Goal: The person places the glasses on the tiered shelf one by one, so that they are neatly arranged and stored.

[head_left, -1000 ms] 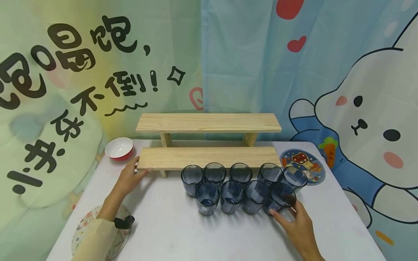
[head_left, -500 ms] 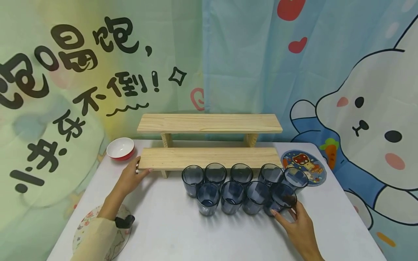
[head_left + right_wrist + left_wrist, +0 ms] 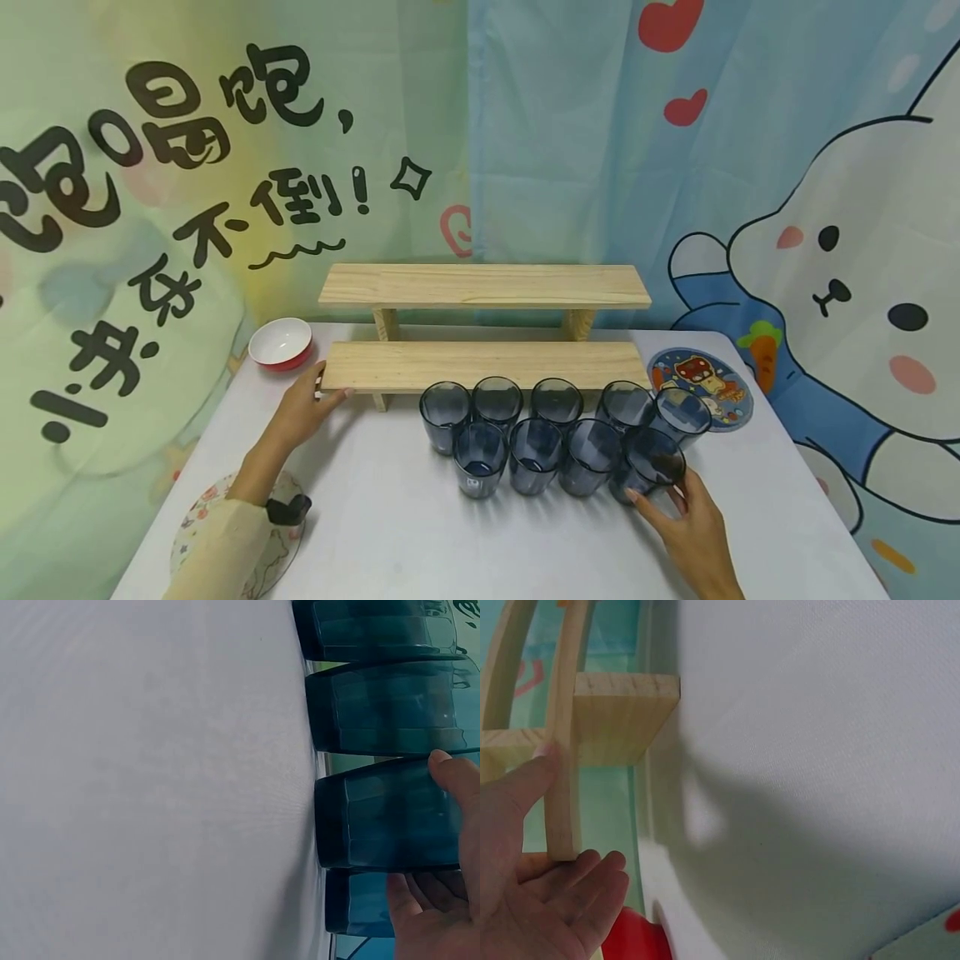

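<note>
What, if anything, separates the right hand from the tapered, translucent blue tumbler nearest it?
Nothing visible: the right hand grips the tapered, translucent blue tumbler at the front row's right end, fingers against its side.

To the near left of the wooden shelf point(image 3: 486, 365), a sleeve point(image 3: 220, 554), cut off by the head view's lower edge, partly hides a floral mat point(image 3: 280, 552).

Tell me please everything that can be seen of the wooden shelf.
The wooden shelf looks like pale, unpainted wood with visible grain: two long planks, the rear one higher, on wooden supports. It stands upright on the white table, behind the glasses. The left hand grips the left end of its lower plank.
</note>
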Tool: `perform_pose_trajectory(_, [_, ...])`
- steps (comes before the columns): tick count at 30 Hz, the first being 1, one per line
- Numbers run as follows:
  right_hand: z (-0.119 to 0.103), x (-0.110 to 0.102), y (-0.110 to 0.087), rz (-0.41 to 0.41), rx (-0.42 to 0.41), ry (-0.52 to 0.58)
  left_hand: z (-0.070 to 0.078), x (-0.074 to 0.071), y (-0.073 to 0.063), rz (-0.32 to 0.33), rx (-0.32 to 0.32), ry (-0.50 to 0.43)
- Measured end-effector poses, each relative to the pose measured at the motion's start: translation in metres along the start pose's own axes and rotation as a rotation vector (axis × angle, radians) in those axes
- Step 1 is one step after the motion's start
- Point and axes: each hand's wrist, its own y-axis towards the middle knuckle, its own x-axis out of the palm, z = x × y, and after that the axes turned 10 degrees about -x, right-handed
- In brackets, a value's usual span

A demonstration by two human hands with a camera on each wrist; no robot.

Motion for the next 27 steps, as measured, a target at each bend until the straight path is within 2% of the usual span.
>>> perform_pose_trajectory(7, [-0.004, -0.006, -0.004, -0.046, 0.057, -0.027, 0.002, 0.000, -0.002, -0.003, -0.011, -0.001])
perform_pose_trajectory(14, [-0.015, -0.014, -0.006, -0.057, 0.107, -0.042, 0.000, 0.001, 0.000, 0.003, 0.002, -0.005])
perform_pose_trajectory(27, [-0.049, -0.039, -0.006, -0.063, 0.111, -0.084, -0.003, 0.003, 0.002, 0.004, -0.003, -0.031])
